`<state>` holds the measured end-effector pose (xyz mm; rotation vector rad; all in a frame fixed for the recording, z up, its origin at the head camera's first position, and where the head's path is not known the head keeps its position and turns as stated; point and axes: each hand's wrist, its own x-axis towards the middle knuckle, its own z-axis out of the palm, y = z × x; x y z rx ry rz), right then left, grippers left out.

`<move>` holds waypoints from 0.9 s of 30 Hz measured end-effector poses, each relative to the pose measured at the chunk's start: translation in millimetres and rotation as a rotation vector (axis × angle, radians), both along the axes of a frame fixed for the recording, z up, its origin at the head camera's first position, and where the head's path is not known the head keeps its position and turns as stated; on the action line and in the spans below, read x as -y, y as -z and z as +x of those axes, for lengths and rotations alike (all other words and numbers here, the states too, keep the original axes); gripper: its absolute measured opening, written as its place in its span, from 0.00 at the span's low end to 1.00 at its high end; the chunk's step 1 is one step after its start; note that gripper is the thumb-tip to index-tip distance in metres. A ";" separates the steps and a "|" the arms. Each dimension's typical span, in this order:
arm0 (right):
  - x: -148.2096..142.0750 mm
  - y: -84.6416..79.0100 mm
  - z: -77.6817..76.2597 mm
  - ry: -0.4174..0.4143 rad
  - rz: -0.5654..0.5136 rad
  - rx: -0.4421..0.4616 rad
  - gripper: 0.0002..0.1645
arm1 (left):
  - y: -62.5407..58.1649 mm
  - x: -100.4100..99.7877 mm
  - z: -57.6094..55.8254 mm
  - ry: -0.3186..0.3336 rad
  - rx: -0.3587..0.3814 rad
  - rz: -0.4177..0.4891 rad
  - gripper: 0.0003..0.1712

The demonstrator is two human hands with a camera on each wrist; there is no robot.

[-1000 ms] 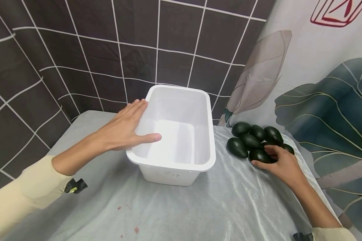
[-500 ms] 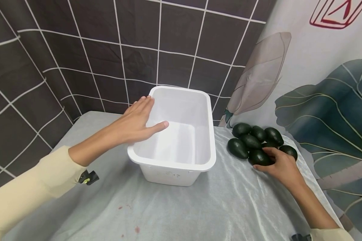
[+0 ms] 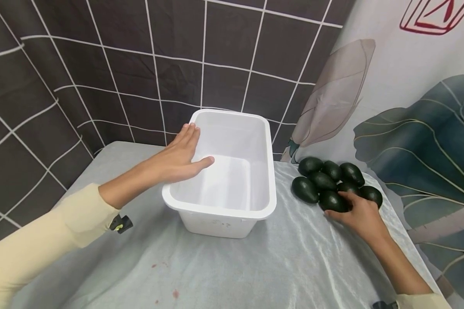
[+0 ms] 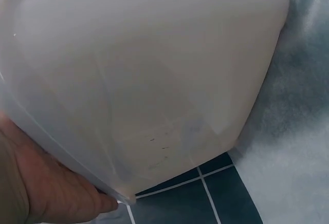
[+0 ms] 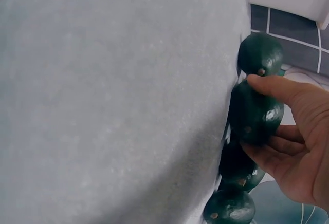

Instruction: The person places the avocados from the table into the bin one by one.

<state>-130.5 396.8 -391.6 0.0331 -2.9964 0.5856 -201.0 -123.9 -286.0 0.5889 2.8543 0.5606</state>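
Observation:
A white plastic tub (image 3: 226,212) stands in the middle of the table. My left hand (image 3: 178,159) rests across its left rim, fingers straight and thumb stretched over the inside. In the left wrist view the tub's outer wall (image 4: 169,90) fills most of the picture, with part of that hand at lower left. On the right, several dark green avocados (image 3: 322,181) lie in a cluster. My right hand (image 3: 360,214) holds the front avocado (image 3: 331,201) between thumb and fingers. From the right wrist, this avocado (image 5: 254,112) shows with others close on both sides.
A grey cloth (image 3: 278,262) covers the table and carries a few reddish spots. Behind hangs a dark curtain with white grid lines (image 3: 178,77). A white curtain with leaf prints (image 3: 421,141) borders the right edge beside the avocados.
My left hand has slid a little up and right along the tub's rim. The right hand stays at the front avocado, shifting slightly, and more of the avocados behind it shows.

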 end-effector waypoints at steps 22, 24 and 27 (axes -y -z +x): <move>2.1 -9.1 -4.0 -0.005 0.011 0.010 0.49 | 1.9 -2.1 1.5 -0.008 -0.043 -0.054 0.57; 2.8 -10.8 -4.2 -0.005 0.014 -0.002 0.48 | 1.2 -2.4 2.3 -0.007 -0.041 -0.052 0.57; 4.5 -13.9 -4.8 -0.001 0.022 -0.020 0.48 | 0.9 -3.0 2.4 -0.009 -0.040 -0.047 0.56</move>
